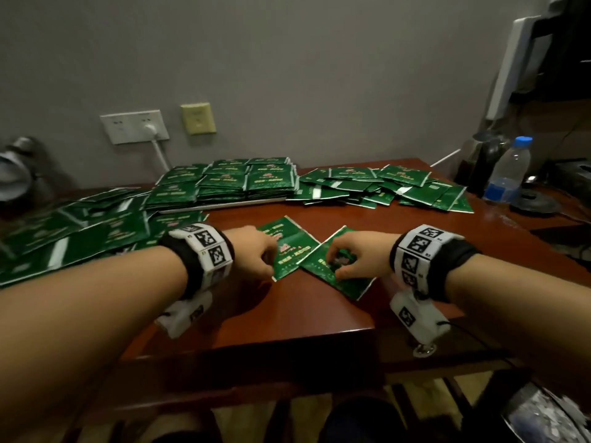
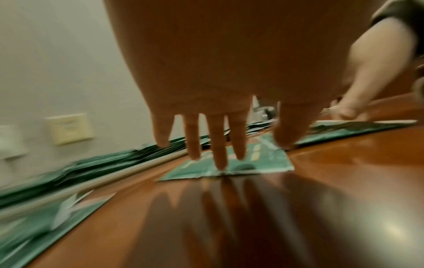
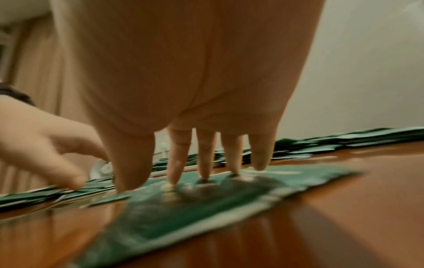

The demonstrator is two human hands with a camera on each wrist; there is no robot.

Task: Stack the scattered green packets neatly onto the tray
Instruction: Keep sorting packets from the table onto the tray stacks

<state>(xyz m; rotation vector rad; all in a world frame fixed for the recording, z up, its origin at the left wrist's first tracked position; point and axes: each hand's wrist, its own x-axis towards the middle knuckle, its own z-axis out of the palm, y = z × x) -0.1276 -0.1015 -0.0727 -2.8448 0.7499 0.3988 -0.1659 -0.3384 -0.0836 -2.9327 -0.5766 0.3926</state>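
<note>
Two green packets lie side by side on the red-brown table, corners touching. My left hand rests straight fingertips on the near edge of the left packet. My right hand presses its fingertips and thumb down on the right packet. Neither packet is lifted. Behind them the white tray carries several neat stacks of green packets.
Loose packets are heaped left of the tray and right of it. A water bottle and dark objects stand at the far right. The table's front edge runs just below my wrists.
</note>
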